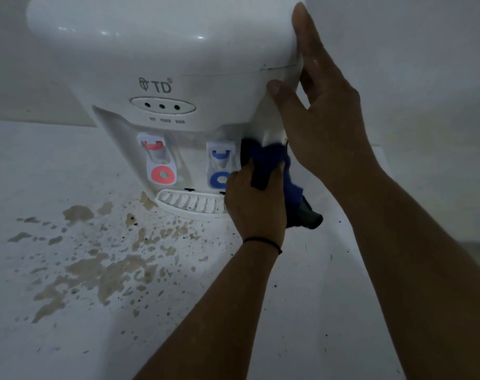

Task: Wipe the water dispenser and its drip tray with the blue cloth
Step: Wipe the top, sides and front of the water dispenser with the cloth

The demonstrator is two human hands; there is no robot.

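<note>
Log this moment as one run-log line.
left hand: grips blue cloth beside blue tap | right hand: braces water dispenser | drip tray: uncovered

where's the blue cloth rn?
Head view, right of centre: the crumpled blue cloth is gripped by the left hand against the white plastic water dispenser, right of the blue tap.

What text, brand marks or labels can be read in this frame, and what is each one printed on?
"TD", with a round emblem to its left and a small mark at its upper right: on the front of the white water dispenser, above the oval panel of three lights.
Three small words under the lights: blurred; they seem to read "HOT", "POWER", "WARM", but I cannot be sure.
Red tap and blue tap: no readable text.
</note>
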